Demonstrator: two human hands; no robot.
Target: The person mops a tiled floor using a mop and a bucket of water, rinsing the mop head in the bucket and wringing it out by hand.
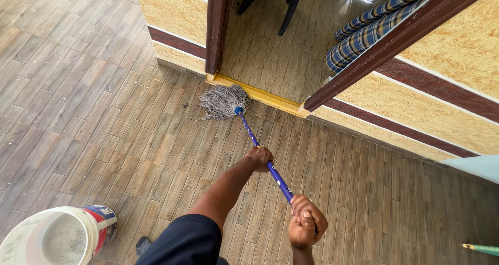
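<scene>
I hold a mop with both hands. My left hand point(259, 157) grips the blue-purple mop handle point(249, 131) midway down. My right hand point(306, 224) is closed around the handle's upper end, near the bottom of the view. The grey string mop head point(222, 102) lies spread on the wood-look tile floor point(93, 104), right against the yellow door threshold point(265, 96). The handle slants from the mop head down-right toward me.
A white bucket point(62, 234) with cloudy water stands at the lower left by my foot. Beyond the doorway are dark chair legs point(288, 5), a plaid curtain point(369, 28) and brown door frame posts point(217, 26). A green stick tip point(481, 249) pokes in at right.
</scene>
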